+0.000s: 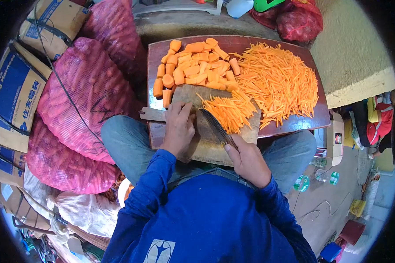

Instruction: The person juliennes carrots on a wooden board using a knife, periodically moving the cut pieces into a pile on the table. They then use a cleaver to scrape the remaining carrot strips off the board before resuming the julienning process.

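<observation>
My right hand (249,161) is closed around the handle of a knife (216,127). Its dark blade points up and left over a worn wooden cutting board (202,151). Beside the blade, a heap of cut carrot strips (231,110) lies on the board. My left hand (179,127) rests at the board's left edge with its fingers bent and close together; whatever is under them is hidden. A flat greyish strip (152,114) sticks out to the left of it. Peeled carrot chunks (197,63) lie just beyond the board.
The board lies on a dark red tabletop (294,128) with a large pile of carrot strips (276,83) at right. Pink mesh sacks (85,98) and cardboard boxes (15,90) stand at left. Red bags (299,22) sit at the back. Plastic bottles (301,183) are at right.
</observation>
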{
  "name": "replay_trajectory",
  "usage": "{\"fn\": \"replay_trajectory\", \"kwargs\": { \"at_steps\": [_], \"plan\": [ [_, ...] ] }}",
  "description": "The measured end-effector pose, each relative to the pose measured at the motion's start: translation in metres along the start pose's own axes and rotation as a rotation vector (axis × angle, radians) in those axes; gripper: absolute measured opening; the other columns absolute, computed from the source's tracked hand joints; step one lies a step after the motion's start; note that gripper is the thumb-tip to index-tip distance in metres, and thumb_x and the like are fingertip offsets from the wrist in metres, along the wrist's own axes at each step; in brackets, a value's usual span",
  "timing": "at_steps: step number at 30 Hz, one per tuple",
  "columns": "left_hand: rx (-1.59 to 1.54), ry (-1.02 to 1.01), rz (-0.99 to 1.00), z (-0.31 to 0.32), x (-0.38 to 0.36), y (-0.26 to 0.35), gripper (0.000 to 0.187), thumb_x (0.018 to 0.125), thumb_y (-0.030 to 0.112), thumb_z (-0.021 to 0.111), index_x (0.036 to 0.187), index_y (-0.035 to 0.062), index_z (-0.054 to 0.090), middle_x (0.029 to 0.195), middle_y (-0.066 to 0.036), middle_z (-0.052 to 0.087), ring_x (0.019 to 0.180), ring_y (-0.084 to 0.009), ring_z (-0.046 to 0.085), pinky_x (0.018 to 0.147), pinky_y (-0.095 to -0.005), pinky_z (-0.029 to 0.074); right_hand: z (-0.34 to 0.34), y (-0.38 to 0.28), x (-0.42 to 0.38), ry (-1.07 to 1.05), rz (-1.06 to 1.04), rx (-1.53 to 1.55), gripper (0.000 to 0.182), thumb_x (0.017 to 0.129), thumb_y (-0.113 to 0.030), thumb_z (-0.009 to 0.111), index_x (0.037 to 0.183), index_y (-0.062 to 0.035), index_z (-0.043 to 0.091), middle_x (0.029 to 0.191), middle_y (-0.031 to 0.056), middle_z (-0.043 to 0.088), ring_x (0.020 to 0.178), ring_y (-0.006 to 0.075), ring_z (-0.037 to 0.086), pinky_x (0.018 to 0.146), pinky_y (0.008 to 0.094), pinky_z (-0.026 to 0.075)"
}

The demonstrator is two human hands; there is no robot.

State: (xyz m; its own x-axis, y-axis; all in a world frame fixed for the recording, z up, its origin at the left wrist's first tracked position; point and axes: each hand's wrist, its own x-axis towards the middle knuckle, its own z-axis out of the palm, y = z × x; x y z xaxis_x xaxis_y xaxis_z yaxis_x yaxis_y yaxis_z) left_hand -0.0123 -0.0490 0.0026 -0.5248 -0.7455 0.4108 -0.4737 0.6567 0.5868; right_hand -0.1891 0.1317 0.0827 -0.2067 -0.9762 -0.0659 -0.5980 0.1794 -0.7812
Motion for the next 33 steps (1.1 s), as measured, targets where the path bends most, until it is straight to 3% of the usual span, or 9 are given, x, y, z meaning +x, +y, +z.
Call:
{"fn": "replay_trajectory", "kwargs": {
  "at_steps": [11, 14, 16, 20, 22, 24, 25, 28, 33],
  "plan": [
    [-0.117, -0.034, 0.103, 0.011, 0.009, 0.011, 0.043, 0.085, -0.012, 0.064, 0.126, -0.0011, 0.070, 0.114, -0.019, 0.069, 0.111, -0.0403, 0.064, 0.096, -0.0451, 0.051, -0.010, -0.004, -0.010, 0.021, -0.039, -0.006, 0.022, 0.105, -0.019, 0.064, 0.116, -0.0008, 0.062, 0.086, 0.0309, 0.069, 0.084, 0.0530, 0.070, 0.073, 0.0589, 0.055],
    [-0.404, -0.058, -0.092, 0.015, 0.020, -0.003, 0.037, 0.090, -0.010, 0.067, 0.126, -0.0011, 0.070, 0.107, -0.019, 0.072, 0.101, -0.0379, 0.069, 0.091, -0.0424, 0.055, -0.010, -0.002, -0.016, -0.038, -0.016, 0.143, 0.023, 0.104, -0.019, 0.066, 0.119, -0.0011, 0.063, 0.087, 0.0288, 0.070, 0.084, 0.0526, 0.070, 0.074, 0.0573, 0.056],
    [-0.410, 0.001, -0.149, 0.011, 0.034, -0.004, 0.034, 0.094, -0.011, 0.068, 0.126, -0.0009, 0.072, 0.105, -0.012, 0.075, 0.095, -0.0205, 0.072, 0.088, -0.0340, 0.057, -0.004, 0.002, -0.019, -0.004, -0.135, 0.093, 0.025, 0.103, -0.018, 0.068, 0.122, -0.0014, 0.063, 0.088, 0.0273, 0.071, 0.085, 0.0521, 0.070, 0.074, 0.0564, 0.056],
    [-0.299, -0.024, 0.053, 0.008, 0.076, -0.011, 0.029, 0.094, -0.006, 0.073, 0.123, -0.0006, 0.073, 0.104, -0.013, 0.074, 0.090, -0.0247, 0.072, 0.080, -0.0349, 0.056, -0.008, -0.004, -0.020, -0.103, -0.133, 0.130, 0.026, 0.103, -0.020, 0.068, 0.119, -0.0011, 0.062, 0.088, 0.0281, 0.071, 0.085, 0.0517, 0.071, 0.074, 0.0577, 0.056],
    [-0.267, -0.106, 0.037, 0.008, 0.093, -0.004, 0.030, 0.092, -0.001, 0.077, 0.121, 0.0004, 0.074, 0.105, -0.015, 0.072, 0.096, -0.0313, 0.071, 0.082, -0.0394, 0.056, -0.006, -0.006, -0.019, -0.156, -0.121, -0.022, 0.026, 0.104, -0.023, 0.068, 0.116, -0.0011, 0.059, 0.088, 0.0292, 0.072, 0.084, 0.0510, 0.071, 0.074, 0.0588, 0.055],
    [0.021, -0.078, 0.268, 0.016, 0.108, -0.002, 0.035, 0.088, 0.004, 0.077, 0.122, 0.0021, 0.073, 0.109, -0.016, 0.068, 0.108, -0.0353, 0.065, 0.093, -0.0477, 0.047, -0.005, -0.003, -0.018, -0.158, -0.133, -0.022, 0.026, 0.104, -0.024, 0.067, 0.115, -0.0015, 0.058, 0.087, 0.0293, 0.072, 0.083, 0.0509, 0.071, 0.074, 0.0592, 0.055],
    [0.086, -0.131, 0.257, 0.020, 0.113, -0.001, 0.037, 0.085, 0.008, 0.079, 0.122, 0.0048, 0.073, 0.118, -0.014, 0.067, 0.116, -0.0346, 0.059, 0.096, -0.0496, 0.042, -0.004, -0.002, -0.018, -0.164, -0.144, -0.025, 0.027, 0.104, -0.025, 0.067, 0.114, -0.0019, 0.057, 0.087, 0.0293, 0.072, 0.082, 0.0508, 0.071, 0.074, 0.0597, 0.054],
    [0.251, -0.165, 0.334, 0.030, 0.125, 0.001, 0.036, 0.084, 0.010, 0.080, 0.118, 0.0050, 0.074, 0.120, -0.012, 0.066, 0.117, -0.0339, 0.057, 0.096, -0.0504, 0.041, -0.010, -0.007, -0.018, -0.188, -0.120, -0.094, 0.030, 0.101, -0.020, 0.070, 0.124, -0.0019, 0.064, 0.093, 0.0245, 0.074, 0.086, 0.0464, 0.073, 0.073, 0.0530, 0.058],
    [0.348, -0.249, 0.361, 0.040, 0.134, -0.001, 0.038, 0.084, 0.012, 0.080, 0.121, 0.0083, 0.074, 0.123, -0.010, 0.065, 0.120, -0.0311, 0.057, 0.099, -0.0494, 0.038, -0.011, -0.004, -0.026, -0.083, -0.150, -0.059, 0.035, 0.100, -0.019, 0.072, 0.128, 0.0000, 0.063, 0.096, 0.0242, 0.075, 0.086, 0.0461, 0.073, 0.073, 0.0524, 0.058]
  ]
}}
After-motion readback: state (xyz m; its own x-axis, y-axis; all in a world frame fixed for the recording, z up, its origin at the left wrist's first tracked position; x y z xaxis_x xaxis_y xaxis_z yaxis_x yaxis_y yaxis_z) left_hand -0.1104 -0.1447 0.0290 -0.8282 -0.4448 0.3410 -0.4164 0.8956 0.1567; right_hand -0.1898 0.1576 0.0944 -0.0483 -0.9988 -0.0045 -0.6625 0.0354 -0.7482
